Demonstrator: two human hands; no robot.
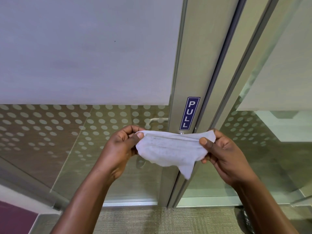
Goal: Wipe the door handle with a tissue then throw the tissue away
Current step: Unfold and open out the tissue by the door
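A white tissue (168, 149) with faint grey smudges is stretched between both hands in front of a glass door. My left hand (121, 146) pinches its left edge with thumb and fingers. My right hand (221, 149) pinches its right edge, and a corner of the tissue hangs down below. The tissue and hands hide most of the door handle; only a small metal piece (181, 133) shows just above the tissue on the aluminium door frame (187, 65). A handle (157, 120) on the far side shows through the glass.
A blue PULL sticker (190, 114) sits on the frame above the hands. The door glass (67, 132) is frosted above and dotted below. A second glass panel (270, 132) stands to the right. Carpet (160, 220) lies below.
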